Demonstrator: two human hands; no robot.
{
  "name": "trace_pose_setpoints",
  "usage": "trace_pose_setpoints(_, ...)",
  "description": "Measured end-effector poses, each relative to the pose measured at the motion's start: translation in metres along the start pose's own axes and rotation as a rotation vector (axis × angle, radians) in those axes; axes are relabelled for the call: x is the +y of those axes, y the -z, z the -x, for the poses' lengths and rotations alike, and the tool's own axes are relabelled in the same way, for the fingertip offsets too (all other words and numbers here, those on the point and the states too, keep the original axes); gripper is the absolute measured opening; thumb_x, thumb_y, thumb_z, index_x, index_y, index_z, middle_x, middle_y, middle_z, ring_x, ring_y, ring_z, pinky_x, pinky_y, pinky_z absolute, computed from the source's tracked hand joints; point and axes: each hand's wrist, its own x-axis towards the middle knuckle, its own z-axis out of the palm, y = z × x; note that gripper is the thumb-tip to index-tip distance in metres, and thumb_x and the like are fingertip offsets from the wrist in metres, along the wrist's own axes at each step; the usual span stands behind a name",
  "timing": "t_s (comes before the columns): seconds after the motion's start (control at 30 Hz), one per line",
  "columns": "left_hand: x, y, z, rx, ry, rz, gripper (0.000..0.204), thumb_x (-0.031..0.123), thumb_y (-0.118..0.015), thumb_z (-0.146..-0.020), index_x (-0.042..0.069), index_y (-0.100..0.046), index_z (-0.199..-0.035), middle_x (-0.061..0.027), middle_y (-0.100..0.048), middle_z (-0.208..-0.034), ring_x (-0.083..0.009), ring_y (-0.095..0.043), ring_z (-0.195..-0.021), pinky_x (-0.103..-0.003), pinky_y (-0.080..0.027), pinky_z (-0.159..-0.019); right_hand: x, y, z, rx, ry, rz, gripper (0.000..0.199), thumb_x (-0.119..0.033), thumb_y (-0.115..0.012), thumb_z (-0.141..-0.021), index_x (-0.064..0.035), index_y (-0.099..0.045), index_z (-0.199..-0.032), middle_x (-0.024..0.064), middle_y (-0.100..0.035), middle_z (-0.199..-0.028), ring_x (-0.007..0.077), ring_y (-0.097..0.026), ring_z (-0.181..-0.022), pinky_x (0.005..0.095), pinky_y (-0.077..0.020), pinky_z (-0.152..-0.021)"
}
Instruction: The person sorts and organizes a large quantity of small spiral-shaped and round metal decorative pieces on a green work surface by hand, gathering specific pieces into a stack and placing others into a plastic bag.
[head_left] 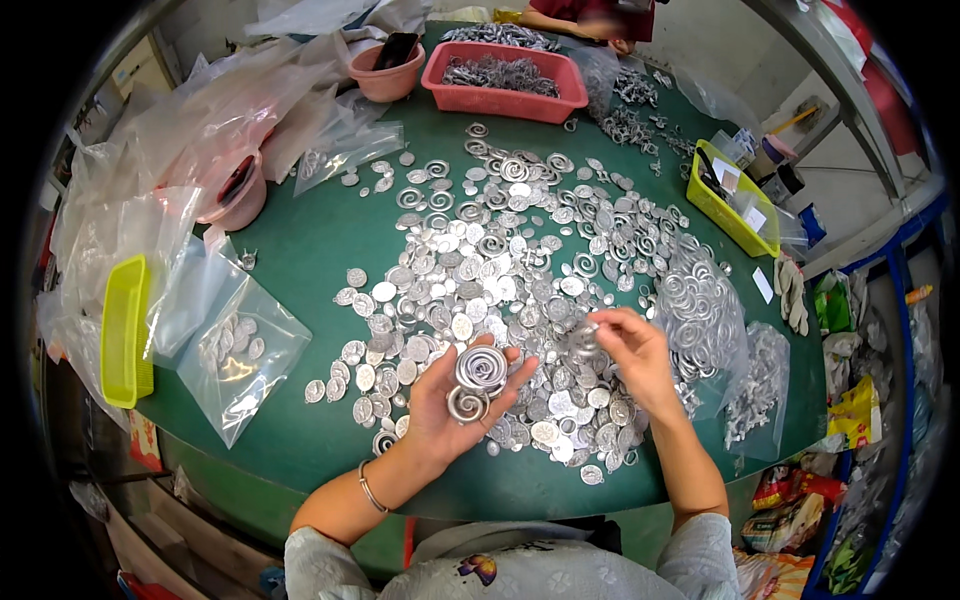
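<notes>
While the left hand (442,400) cradled metal spirals (481,369) just below the frame's centre, its fingers spread apart, the right hand (637,352) seemed to pinch a blurred piece (583,343) right of centre. Picking out spirals seemed the step; adding another called for a level palm.

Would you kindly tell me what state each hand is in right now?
Left hand: holding silver spirals on its palm.
Right hand: closed, apparently pinching a blurred silvery piece.
</notes>
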Motion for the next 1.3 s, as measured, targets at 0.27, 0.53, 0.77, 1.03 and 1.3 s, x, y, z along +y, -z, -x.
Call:
trace_pose_setpoints(0.27, 0.002, 0.025, -0.006, -0.147, 0.079, 0.0, 0.034, 0.02, -0.049, -0.089, 0.008, -0.043, -0.12, -0.0185, -0.049, -0.119, -0.0302, -0.053, -0.106, -0.038, -0.054, -0.079, -0.007, 0.009, 0.001, -0.044, -0.005, 0.619, 0.011, 0.002, -0.057, -0.077, 0.0022, -0.059, -0.088, 0.0151, -0.056, -0.085, 0.0303, -0.055, -0.073, 0.0363, -0.0446, -0.067)
trace_pose_setpoints(0.53, 0.002, 0.027, -0.008, -0.17, 0.071, -0.042, 0.036, 0.02, -0.05, -0.088, 0.007, -0.042, -0.121, -0.0193, -0.047, -0.121, -0.0312, -0.051, -0.108, -0.039, -0.053, -0.081, 0.0, 0.009, 0.019, -0.172, 0.129, 1.034, 0.028, -0.019, -0.073, -0.067, -0.0018, -0.061, -0.086, 0.0124, -0.056, -0.09, 0.0291, -0.051, -0.089, 0.0392, -0.0394, -0.078)
trace_pose_setpoints(0.77, -0.007, 0.019, -0.006, -0.172, 0.08, -0.313, 0.045, 0.023, -0.054, -0.086, 0.003, -0.04, -0.124, -0.0206, -0.044, -0.124, -0.0327, -0.047, -0.114, -0.046, -0.042, -0.095, -0.039, -0.004, 0.02, 0.021, 0.177, 0.427, 0.016, -0.003, -0.067, -0.072, 0.0014, -0.057, -0.084, 0.0125, -0.059, -0.086, 0.0242, -0.057, -0.071, 0.0313, -0.0463, -0.056)
trace_pose_setpoints(1.03, -0.01, 0.029, -0.002, -0.073, 0.092, -0.334, 0.049, 0.025, -0.055, -0.086, 0.007, -0.037, -0.127, -0.0142, -0.05, -0.118, -0.0262, -0.051, -0.11, -0.046, -0.044, -0.093, -0.081, -0.029, 0.035, -0.396, 0.565, 0.642, 0.034, -0.012, -0.069, -0.071, 0.0041, -0.056, -0.098, 0.0158, -0.055, -0.104, 0.0316, -0.053, -0.094, 0.0373, -0.0437, -0.079)
trace_pose_setpoints(1.3, -0.009, 0.033, -0.004, -0.213, 0.15, -0.133, 0.045, 0.022, -0.056, -0.086, 0.01, -0.039, -0.126, -0.0194, -0.041, -0.128, -0.0315, -0.046, -0.116, -0.042, -0.049, -0.088, -0.005, -0.008, 0.02, -0.12, 0.308, 1.006, 0.025, -0.013, -0.064, -0.075, 0.005, -0.059, -0.092, 0.0155, -0.058, -0.091, 0.0307, -0.054, -0.083, 0.0402, -0.0419, -0.077)
